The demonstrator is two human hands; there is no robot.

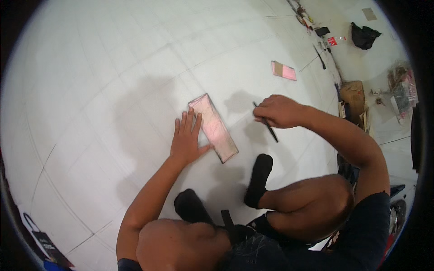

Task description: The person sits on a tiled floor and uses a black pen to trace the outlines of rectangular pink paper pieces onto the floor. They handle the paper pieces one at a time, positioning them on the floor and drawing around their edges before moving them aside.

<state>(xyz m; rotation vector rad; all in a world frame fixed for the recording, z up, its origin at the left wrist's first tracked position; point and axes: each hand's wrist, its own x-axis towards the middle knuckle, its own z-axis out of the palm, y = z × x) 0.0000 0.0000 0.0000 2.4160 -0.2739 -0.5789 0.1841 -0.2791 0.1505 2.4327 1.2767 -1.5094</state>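
A long pink rectangular piece (214, 128) with dark edges lies flat and slanted on the white tiled floor (135, 58). My left hand (185, 137) rests beside its left long edge, fingers spread, with the fingertips at its upper left edge and the thumb near its middle. To the right of the piece, my right hand (280, 112) pinches a thin dark pen-like stick (271, 130). The stick slants down to the right, apart from the pink piece. Whether it is a pen or another tool, I cannot tell.
A smaller pink piece with a brown band (284, 71) lies farther off at the right. Along the right wall are a cardboard box (353, 97), a black plastic bag (364, 36), a bottle with a red label (337, 41) and assorted tools. A black paper bag (47, 246) stands at lower left.
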